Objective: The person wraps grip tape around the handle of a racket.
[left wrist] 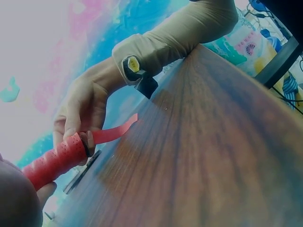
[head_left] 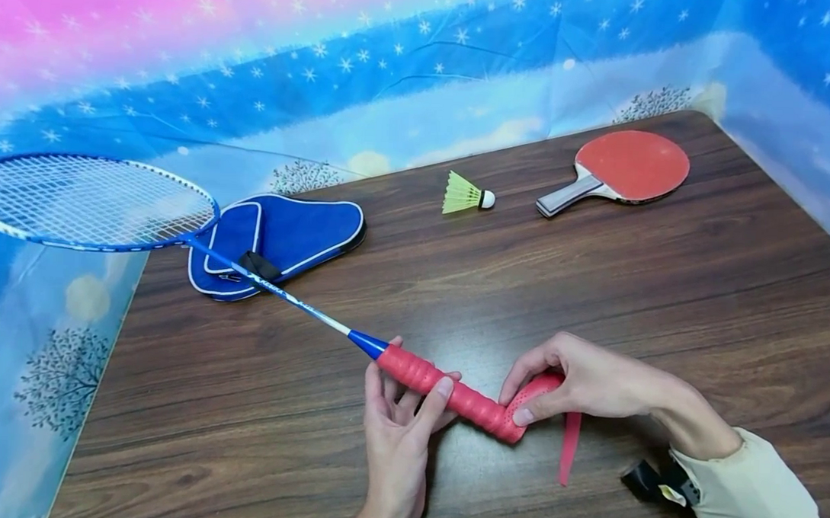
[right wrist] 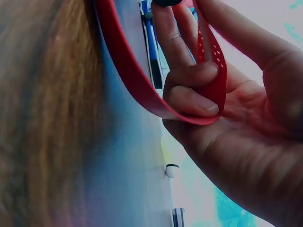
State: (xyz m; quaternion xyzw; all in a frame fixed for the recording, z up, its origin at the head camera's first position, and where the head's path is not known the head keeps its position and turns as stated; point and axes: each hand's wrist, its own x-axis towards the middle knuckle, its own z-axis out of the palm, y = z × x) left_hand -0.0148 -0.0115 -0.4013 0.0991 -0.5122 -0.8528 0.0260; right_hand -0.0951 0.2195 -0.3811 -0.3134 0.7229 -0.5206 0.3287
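Observation:
A blue and white badminton racket [head_left: 317, 313] slants across the head view, its strung head [head_left: 94, 202] raised at the left. Red perforated grip tape [head_left: 475, 406] is wound in ridges around its handle. My left hand [head_left: 402, 434] holds that wrapped handle, thumb on top and fingers beneath. At the butt end my right hand [head_left: 582, 379] pinches the tape between thumb and fingers. A loose tail of tape [head_left: 569, 449] hangs below the right hand. In the right wrist view, curled fingers [right wrist: 194, 97] hold a loop of the red strip [right wrist: 130, 71].
On the brown wooden table [head_left: 244, 428], a blue zip case [head_left: 313, 225] lies beneath the racket's shaft. A yellow shuttlecock [head_left: 467, 194] and a red table tennis bat [head_left: 631, 166] lie toward the back. Printed cloth [head_left: 408, 76] hangs behind the table.

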